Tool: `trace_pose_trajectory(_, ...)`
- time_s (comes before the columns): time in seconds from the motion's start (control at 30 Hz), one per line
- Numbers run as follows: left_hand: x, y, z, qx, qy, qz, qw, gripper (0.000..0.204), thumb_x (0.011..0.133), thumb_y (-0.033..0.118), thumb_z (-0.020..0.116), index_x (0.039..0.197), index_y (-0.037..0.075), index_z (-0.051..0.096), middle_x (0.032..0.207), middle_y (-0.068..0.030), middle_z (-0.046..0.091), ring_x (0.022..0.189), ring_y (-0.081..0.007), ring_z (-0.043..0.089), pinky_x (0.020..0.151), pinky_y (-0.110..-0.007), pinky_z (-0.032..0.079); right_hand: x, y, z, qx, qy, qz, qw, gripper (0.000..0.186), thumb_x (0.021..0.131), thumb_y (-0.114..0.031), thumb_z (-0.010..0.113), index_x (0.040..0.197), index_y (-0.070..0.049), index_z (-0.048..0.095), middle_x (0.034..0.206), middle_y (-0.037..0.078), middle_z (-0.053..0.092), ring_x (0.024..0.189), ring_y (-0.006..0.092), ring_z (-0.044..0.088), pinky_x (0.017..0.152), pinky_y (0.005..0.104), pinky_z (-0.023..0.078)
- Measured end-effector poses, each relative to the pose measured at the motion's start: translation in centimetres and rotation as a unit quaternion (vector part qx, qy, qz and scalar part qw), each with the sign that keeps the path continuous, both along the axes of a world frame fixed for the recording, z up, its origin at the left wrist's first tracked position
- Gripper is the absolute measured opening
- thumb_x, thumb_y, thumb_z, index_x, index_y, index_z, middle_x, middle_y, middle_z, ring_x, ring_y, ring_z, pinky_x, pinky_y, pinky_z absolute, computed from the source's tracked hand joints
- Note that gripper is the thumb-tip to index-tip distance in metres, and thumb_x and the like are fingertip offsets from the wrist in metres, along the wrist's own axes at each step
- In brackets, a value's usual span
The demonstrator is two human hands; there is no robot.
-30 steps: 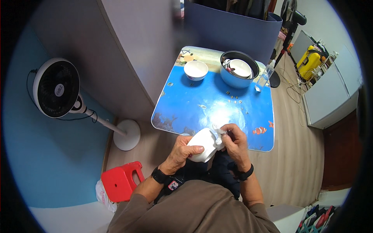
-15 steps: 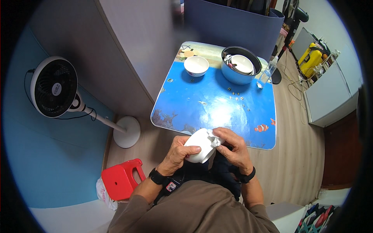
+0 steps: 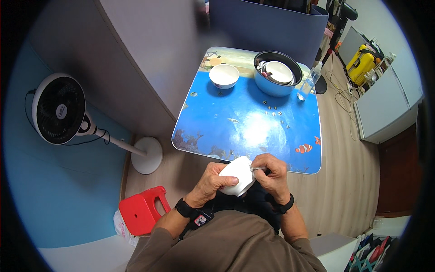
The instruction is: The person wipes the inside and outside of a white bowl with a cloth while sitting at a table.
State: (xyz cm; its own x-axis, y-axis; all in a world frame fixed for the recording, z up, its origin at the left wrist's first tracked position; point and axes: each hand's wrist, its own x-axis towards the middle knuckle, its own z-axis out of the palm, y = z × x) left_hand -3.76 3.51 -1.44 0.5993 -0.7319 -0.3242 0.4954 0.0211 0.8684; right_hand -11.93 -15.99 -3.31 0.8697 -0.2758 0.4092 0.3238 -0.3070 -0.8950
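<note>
A white bowl (image 3: 237, 177), tipped on its side, is held in front of my body near the table's front edge. My left hand (image 3: 211, 183) grips it from the left, the thumb lying across its outer wall. On the bowl's right side, my right hand (image 3: 271, 174) pinches a crumpled white tissue (image 3: 258, 168) against it; the fingers hide most of the tissue. Another white bowl (image 3: 224, 75) stands upright on the blue sea-patterned table (image 3: 213, 118). To its right is a dark-rimmed pot (image 3: 277, 89) containing a white bowl (image 3: 278, 72) and some utensils.
A clear spray bottle (image 3: 310, 82) stands at the table's right edge, beside the pot. On the left are a white standing fan (image 3: 60, 109) and a red plastic stool (image 3: 138, 212). A yellow case (image 3: 361, 65) and loose cables (image 3: 349, 93) are at the far right.
The bowl in my hands has tilted and shifted slightly right and nearer to me. My right fingers have closed in more around the tissue, which now shows less.
</note>
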Motion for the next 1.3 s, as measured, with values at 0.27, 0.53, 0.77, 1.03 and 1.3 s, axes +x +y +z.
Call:
trace_pose_trajectory(0.27,-0.2,-0.7,0.1,-0.002,0.007,-0.004,1.000,0.031,0.074,0.020,0.077,0.094,-0.004,0.072,0.077,-0.0047,0.068,0.065,-0.0087,0.058,0.060,-0.023,0.043,-0.5,0.2,-0.7,0.264,0.063,-0.001,0.963,0.019,0.072,0.009,0.060,0.089,0.001,0.065,0.088,0.008,0.063,0.072,0.0093,0.056,0.060,0.0244,0.047)
trace_pose_trajectory(0.53,0.5,-0.2,0.0,0.017,0.005,-0.001,1.000,0.035,0.073,0.018,0.077,0.098,-0.005,0.071,0.082,-0.0063,0.070,0.065,-0.0086,0.060,0.059,-0.020,0.043,-0.9,1.1,-0.5,-0.070,-0.056,-0.067,0.994,0.020,0.083,0.001,0.069,0.102,0.001,0.066,0.105,0.016,0.064,0.086,0.0220,0.065,0.072,0.0303,0.053)
trace_pose_trajectory(0.77,0.3,0.3,0.3,0.023,-0.011,0.025,0.999,0.031,0.075,0.021,0.075,0.093,-0.003,0.072,0.075,-0.0037,0.067,0.061,-0.0064,0.056,0.054,-0.020,0.039,-1.9,1.9,0.2,-0.144,-0.019,-0.019,0.989,0.030,0.084,0.001,0.065,0.114,0.001,0.065,0.115,0.019,0.065,0.094,0.0327,0.064,0.081,0.0374,0.051)
trace_pose_trajectory(1.03,0.4,0.3,0.9,0.045,-0.013,-0.010,0.999,0.031,0.075,0.020,0.075,0.095,-0.004,0.072,0.076,-0.0044,0.068,0.062,-0.0073,0.057,0.056,-0.020,0.041,-1.9,1.5,1.6,-0.049,0.072,-0.029,0.996,0.029,0.078,0.004,0.071,0.107,-0.003,0.069,0.102,0.012,0.070,0.086,0.0230,0.066,0.075,0.0319,0.051)
trace_pose_trajectory(1.3,0.7,0.6,1.2,0.026,-0.019,0.001,0.999,0.031,0.075,0.019,0.075,0.095,-0.005,0.072,0.079,-0.0067,0.070,0.067,-0.0093,0.061,0.061,-0.021,0.046,-0.6,1.1,0.9,-0.016,0.032,0.023,0.999,0.023,0.076,0.002,0.074,0.099,-0.001,0.069,0.098,0.015,0.069,0.083,0.0241,0.068,0.071,0.0303,0.054)
